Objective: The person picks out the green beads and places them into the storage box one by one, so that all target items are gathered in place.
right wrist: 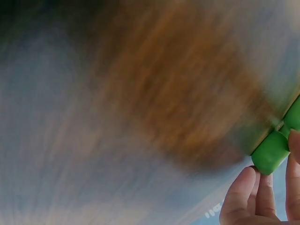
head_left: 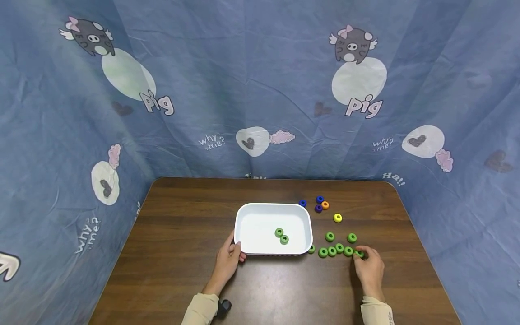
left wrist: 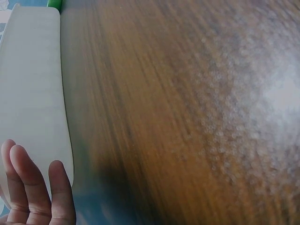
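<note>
Head view: right grip (head_left: pixel 370 270) pinches a green ring (head_left: pixel 359 254), left grip (head_left: pixel 227 262) steadies the tray (head_left: pixel 256 225)

The ring sits on the surface (head_left: pixel 162 253), at the right-hand end of a loose row of green rings (head_left: pixel 332 251), right of the tray. It looks small, smooth and thick-walled, so it is probably light and stiff, hard to damage, but apt to roll if set on its edge or to slip from a careless pinch. The rounded outer wall seems the best place to take hold, from two opposite sides; the hole looks too narrow for a fingertip. A neighbouring green ring lies just beside it, so a broad grasp could nudge that one.

Right grip: thumb and fingers are drawn in to about the ring's width, touching its outer side. Right wrist view shows the fingers against the ring, though how hard they press cannot be told.

Left grip: it holds the tray by the near left corner, thumb over the rim, other fingers against the outer wall. The tray looks thin and light, likely to slide if pushed, so the corner hold suits it. Two green rings lie inside.
</note>
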Demonstrator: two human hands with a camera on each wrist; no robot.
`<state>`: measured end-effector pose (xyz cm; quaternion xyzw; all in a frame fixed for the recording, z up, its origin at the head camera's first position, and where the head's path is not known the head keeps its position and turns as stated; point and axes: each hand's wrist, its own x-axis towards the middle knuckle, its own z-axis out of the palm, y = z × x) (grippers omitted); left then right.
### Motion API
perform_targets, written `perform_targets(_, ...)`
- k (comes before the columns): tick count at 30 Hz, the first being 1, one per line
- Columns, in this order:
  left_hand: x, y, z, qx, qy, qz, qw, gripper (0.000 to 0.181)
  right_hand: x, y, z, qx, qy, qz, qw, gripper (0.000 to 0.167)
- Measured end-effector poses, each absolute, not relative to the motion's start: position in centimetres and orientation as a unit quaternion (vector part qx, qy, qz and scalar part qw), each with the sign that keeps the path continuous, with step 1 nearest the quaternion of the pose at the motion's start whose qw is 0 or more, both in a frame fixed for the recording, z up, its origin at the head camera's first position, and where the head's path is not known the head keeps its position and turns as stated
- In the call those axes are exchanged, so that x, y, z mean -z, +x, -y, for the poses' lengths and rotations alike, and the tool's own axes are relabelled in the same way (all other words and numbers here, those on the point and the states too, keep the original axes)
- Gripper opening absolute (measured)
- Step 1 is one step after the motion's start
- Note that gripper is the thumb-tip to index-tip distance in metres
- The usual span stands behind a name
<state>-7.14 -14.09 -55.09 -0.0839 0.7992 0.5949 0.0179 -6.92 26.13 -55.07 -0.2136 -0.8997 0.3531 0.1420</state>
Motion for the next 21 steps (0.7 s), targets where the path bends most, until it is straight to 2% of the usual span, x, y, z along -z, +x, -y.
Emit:
perform_targets(12,55.08,-7.23,14.07,-0.597,-0.082,-0.798,0.021,0.056,54.94,-6.86,-26.26,-0.354,-0.220,0.904,0.097,0.020)
perform_targets(21,55.32,-7.21,14.14,-0.603,-0.084,-0.793,0.021,0.057,54.92,-6.95,-26.40,-0.355,-0.225,0.901,0.105,0.020)
